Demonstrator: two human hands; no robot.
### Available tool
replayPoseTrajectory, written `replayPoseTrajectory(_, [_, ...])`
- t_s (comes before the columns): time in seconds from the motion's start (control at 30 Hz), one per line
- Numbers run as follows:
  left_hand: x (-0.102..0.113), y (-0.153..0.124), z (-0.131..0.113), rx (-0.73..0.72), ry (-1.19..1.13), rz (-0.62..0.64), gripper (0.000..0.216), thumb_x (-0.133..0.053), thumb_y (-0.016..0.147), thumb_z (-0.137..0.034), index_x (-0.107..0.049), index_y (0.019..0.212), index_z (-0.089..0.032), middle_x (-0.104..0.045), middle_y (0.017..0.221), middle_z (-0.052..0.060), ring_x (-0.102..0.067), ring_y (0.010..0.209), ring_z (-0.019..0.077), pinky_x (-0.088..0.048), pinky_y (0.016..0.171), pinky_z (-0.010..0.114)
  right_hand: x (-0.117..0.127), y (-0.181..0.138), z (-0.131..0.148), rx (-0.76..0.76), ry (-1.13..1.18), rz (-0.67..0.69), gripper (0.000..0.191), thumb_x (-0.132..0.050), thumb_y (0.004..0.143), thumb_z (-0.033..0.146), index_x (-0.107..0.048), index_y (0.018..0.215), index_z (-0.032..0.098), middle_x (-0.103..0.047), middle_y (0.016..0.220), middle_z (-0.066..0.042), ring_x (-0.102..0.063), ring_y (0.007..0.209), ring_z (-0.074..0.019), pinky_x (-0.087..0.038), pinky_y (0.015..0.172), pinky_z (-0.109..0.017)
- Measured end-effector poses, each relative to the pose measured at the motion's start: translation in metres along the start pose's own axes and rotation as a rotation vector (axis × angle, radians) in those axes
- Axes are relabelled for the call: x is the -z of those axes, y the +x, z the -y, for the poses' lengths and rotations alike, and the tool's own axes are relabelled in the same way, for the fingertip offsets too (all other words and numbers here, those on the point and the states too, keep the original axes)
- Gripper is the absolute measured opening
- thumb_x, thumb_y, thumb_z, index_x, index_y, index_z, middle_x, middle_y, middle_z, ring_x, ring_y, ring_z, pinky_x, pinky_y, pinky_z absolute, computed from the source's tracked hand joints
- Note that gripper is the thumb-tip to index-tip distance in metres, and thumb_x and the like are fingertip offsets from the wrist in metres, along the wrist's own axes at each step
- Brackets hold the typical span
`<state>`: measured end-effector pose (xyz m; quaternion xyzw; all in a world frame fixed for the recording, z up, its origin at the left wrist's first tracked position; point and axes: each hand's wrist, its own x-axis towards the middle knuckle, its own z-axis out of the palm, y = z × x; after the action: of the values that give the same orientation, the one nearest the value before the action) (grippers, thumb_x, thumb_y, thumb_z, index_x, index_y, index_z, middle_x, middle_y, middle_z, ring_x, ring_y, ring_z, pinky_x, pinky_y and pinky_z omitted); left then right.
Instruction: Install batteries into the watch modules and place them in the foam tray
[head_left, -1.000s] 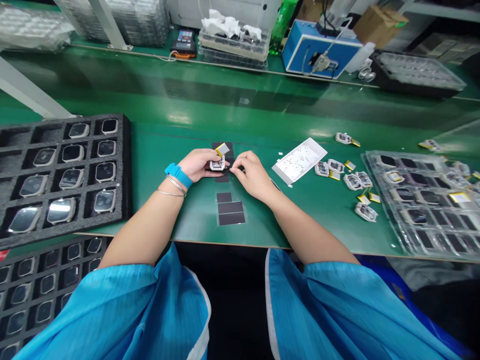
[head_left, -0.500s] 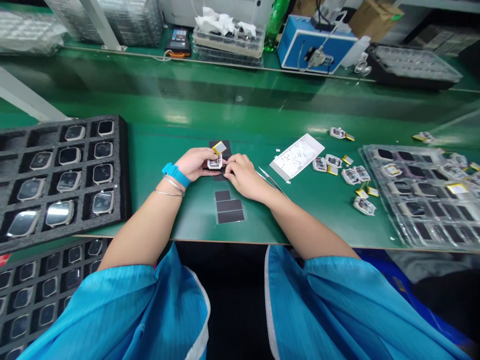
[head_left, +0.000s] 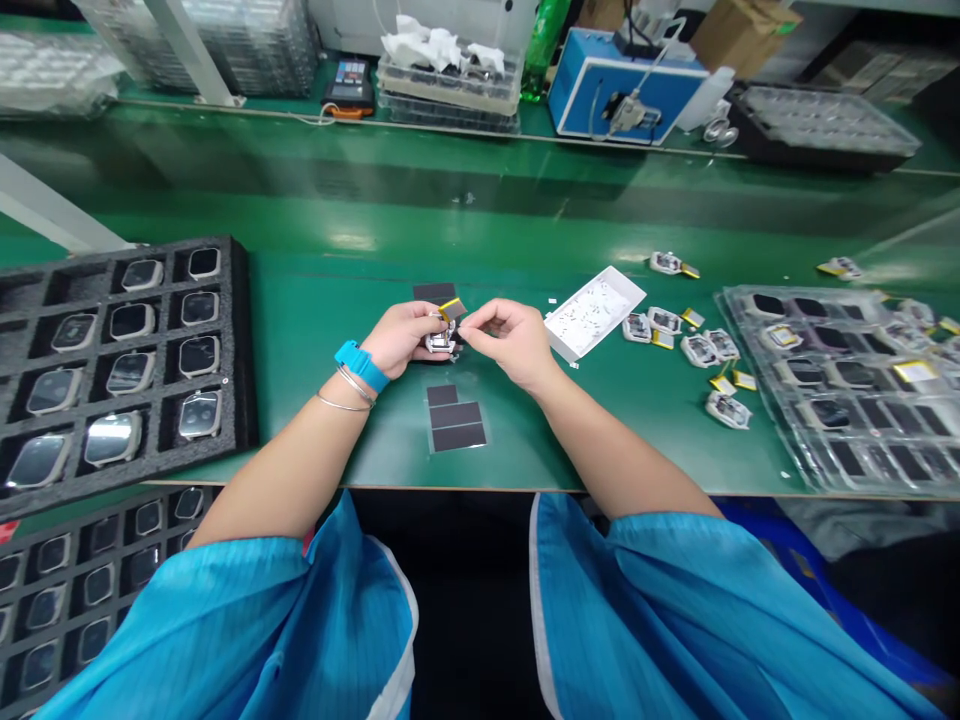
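My left hand (head_left: 405,338) is closed on a small white smartwatch housing (head_left: 439,342), its inner parts showing. A yellow-edged battery (head_left: 452,309) sticks up from the housing's far side. Close by on the right, my right hand (head_left: 510,338) has thumb and forefinger pinched together at the housing; whatever is between the fingertips is too small to name. Behind the hands, a dark sheet (head_left: 433,292) lies on the green table. Nearer to me is a clear sheet with dark rectangular stickers (head_left: 459,425).
On the left stands a black foam tray (head_left: 244,350) of watches, above another tray (head_left: 75,575). A white card with tiny parts (head_left: 598,312) lies right of my hands. Several open housings (head_left: 701,350) with batteries lie beyond it, beside stacked clear trays (head_left: 795,440).
My right hand has lifted and turned, its fingertips now pinched at the housing's right side. The left hand has shifted slightly right, tilting the housing and battery.
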<state>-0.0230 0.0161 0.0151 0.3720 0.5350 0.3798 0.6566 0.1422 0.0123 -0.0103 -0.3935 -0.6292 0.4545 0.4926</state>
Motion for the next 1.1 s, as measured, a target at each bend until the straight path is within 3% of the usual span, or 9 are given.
replayPoseTrajectory(0.17, [-0.001,0.000,0.001,0.000,0.017,0.032,0.006,-0.061,0.073,-0.007,-0.058,0.072,-0.012,-0.061,0.059,0.000,-0.061,0.053,0.0106,-0.058,0.052,0.023,-0.001,0.002,-0.001,-0.122,0.045,0.048,0.029,-0.085,0.060,0.034,-0.063,0.069,0.019,-0.069,0.072,0.000,-0.063,0.065,-0.0140,-0.052,0.065,-0.030])
replayPoseTrajectory(0.4, [-0.003,-0.001,0.001,-0.004,0.009,0.025,0.007,-0.060,0.076,-0.005,-0.058,0.074,-0.011,-0.060,0.059,0.000,-0.060,0.053,0.0098,-0.059,0.052,0.023,-0.004,0.001,-0.003,-0.130,0.026,0.063,0.036,-0.082,0.062,0.030,-0.052,0.081,0.022,-0.069,0.075,0.002,-0.065,0.071,-0.0140,-0.051,0.071,-0.029])
replayPoseTrajectory(0.57, [-0.003,-0.002,0.001,0.001,0.021,0.020,0.009,-0.062,0.074,-0.005,-0.056,0.073,-0.012,-0.060,0.059,0.000,-0.059,0.053,0.0092,-0.059,0.054,0.023,-0.004,0.000,-0.002,-0.106,-0.054,0.077,0.031,-0.076,0.067,0.027,-0.049,0.081,0.022,-0.070,0.077,0.002,-0.067,0.074,-0.0146,-0.052,0.074,-0.031])
replayPoseTrajectory(0.87, [-0.003,-0.001,0.004,-0.030,0.004,0.011,0.008,-0.060,0.073,-0.005,-0.058,0.074,-0.012,-0.061,0.060,0.000,-0.059,0.052,0.0087,-0.057,0.052,0.021,-0.009,-0.010,0.004,0.120,-0.360,0.079,0.013,-0.065,0.079,0.019,-0.053,0.080,0.023,-0.068,0.082,0.001,-0.065,0.076,-0.0159,-0.051,0.077,-0.032])
replayPoseTrajectory(1.0, [-0.001,-0.001,0.004,-0.069,-0.017,0.011,0.012,-0.064,0.070,-0.006,-0.062,0.081,-0.012,-0.063,0.063,0.000,-0.060,0.053,0.0091,-0.057,0.053,0.021,-0.012,-0.012,0.004,0.296,-0.663,0.045,0.007,-0.061,0.085,0.016,-0.059,0.083,0.023,-0.066,0.088,-0.004,-0.061,0.093,-0.0227,-0.048,0.087,-0.039])
replayPoseTrajectory(1.1, [0.000,-0.002,0.004,-0.077,-0.037,0.017,0.016,-0.068,0.069,-0.009,-0.062,0.083,-0.012,-0.067,0.070,0.001,-0.063,0.057,0.0103,-0.058,0.054,0.022,-0.009,-0.009,0.004,0.312,-0.743,-0.054,0.011,-0.067,0.083,0.022,-0.062,0.092,0.021,-0.062,0.105,-0.009,-0.055,0.108,-0.0280,-0.045,0.096,-0.046])
